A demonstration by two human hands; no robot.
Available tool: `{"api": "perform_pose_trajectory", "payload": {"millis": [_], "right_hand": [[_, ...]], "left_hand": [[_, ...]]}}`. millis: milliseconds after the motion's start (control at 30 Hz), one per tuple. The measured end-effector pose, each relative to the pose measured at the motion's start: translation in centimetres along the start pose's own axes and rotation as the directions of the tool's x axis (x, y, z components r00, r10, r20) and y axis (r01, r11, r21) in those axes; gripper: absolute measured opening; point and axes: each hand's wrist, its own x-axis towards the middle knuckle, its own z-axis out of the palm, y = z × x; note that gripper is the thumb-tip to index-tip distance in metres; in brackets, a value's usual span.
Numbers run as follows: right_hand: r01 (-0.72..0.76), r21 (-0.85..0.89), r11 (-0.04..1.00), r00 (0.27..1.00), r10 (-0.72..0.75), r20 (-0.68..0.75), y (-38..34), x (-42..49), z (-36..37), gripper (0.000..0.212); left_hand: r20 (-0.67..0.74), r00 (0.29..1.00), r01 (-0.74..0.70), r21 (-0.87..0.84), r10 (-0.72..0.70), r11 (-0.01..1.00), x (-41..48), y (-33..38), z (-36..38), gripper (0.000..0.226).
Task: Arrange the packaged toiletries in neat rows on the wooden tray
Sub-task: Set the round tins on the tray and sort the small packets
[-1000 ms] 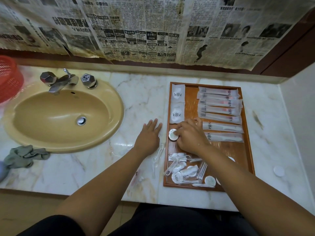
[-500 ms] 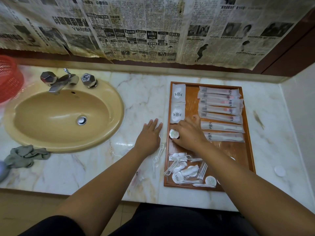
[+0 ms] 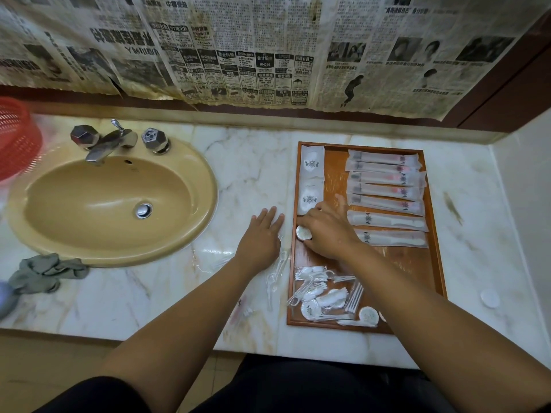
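Note:
The wooden tray [image 3: 423, 263] lies on the marble counter to the right of the sink. Two white square sachets [image 3: 311, 163] line its left side and several long sachets [image 3: 384, 186] are stacked in rows on its right. My right hand [image 3: 328, 231] lies palm down over the tray's middle left. Its fingertips touch the lower square sachet [image 3: 308, 199] and its thumb is beside a small round packet [image 3: 302, 234]. A loose heap of small white packets [image 3: 325, 296] fills the tray's near left corner. My left hand [image 3: 262, 236] rests flat on the counter just left of the tray.
A tan sink [image 3: 110, 204] with a chrome tap [image 3: 110, 141] takes the counter's left half. A grey cloth [image 3: 44, 271] lies at its near edge and a red basket [image 3: 16, 138] stands far left. Clear plastic picks [image 3: 275, 272] and a white disc [image 3: 490, 298] lie on the marble.
My right hand has slid slightly up the tray, its fingers spreading toward the lower square sachet. The round packet stays by the tray's left rim. My left hand has not moved.

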Motion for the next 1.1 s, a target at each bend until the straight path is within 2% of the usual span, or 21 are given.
{"api": "perform_pose_trajectory", "payload": {"millis": [333, 500, 633, 767, 867, 933, 1000, 1033, 1100], "right_hand": [[-0.03, 0.065, 0.997, 1.0, 0.031, 0.0, -0.1, 0.0, 0.3, 0.036], [-0.02, 0.111, 0.994, 1.0, 0.023, -0.019, -0.2, -0.9, 0.1, 0.05], [-0.016, 0.227, 0.974, 0.989, 0.049, -0.143, 0.1, -2.8, -0.1, 0.047], [0.004, 0.369, 0.929, 0.959, 0.101, -0.264, 1.1, -6.6, 0.1, 0.035], [-0.051, 0.475, 0.878, 0.979, 0.137, -0.148, 1.9, -10.0, 0.5, 0.032], [-0.031, 0.458, 0.888, 0.996, 0.065, -0.059, 2.1, -11.9, 1.4, 0.044], [0.0, 0.451, 0.892, 0.999, -0.022, 0.043, 1.8, -13.2, 2.5, 0.065], [0.014, 0.444, 0.896, 0.996, -0.052, 0.076, 1.5, -13.7, 3.3, 0.072], [0.01, 0.407, 0.913, 0.992, -0.061, 0.113, 0.6, -14.2, 4.8, 0.076]], "left_hand": [[0.013, 1.0, 0.008, -0.029, -0.007, 1.0, -0.1, -0.2, -0.1, 0.057], [0.013, 0.999, 0.045, -0.254, -0.043, 0.966, -0.8, -0.6, -1.3, 0.05], [-0.071, 0.995, 0.04, -0.311, -0.065, 0.949, -2.9, 0.4, -2.5, 0.048], [-0.141, 0.99, -0.046, -0.286, 0.006, 0.957, -4.6, 3.3, -3.2, 0.043], [-0.021, 0.995, -0.102, -0.3, 0.1, 0.948, -4.5, 5.6, -3.2, 0.051], [0.142, 0.972, -0.152, -0.217, 0.185, 0.964, -4.4, 7.2, -2.8, 0.076], [0.312, 0.925, -0.241, 0.036, 0.218, 0.97, -4.6, 8.5, -2.4, 0.097], [0.392, 0.9, -0.277, 0.175, 0.191, 0.945, -4.9, 9.1, -2.2, 0.1], [0.458, 0.879, -0.315, 0.354, 0.131, 0.881, -5.5, 9.8, -1.7, 0.089]]}}
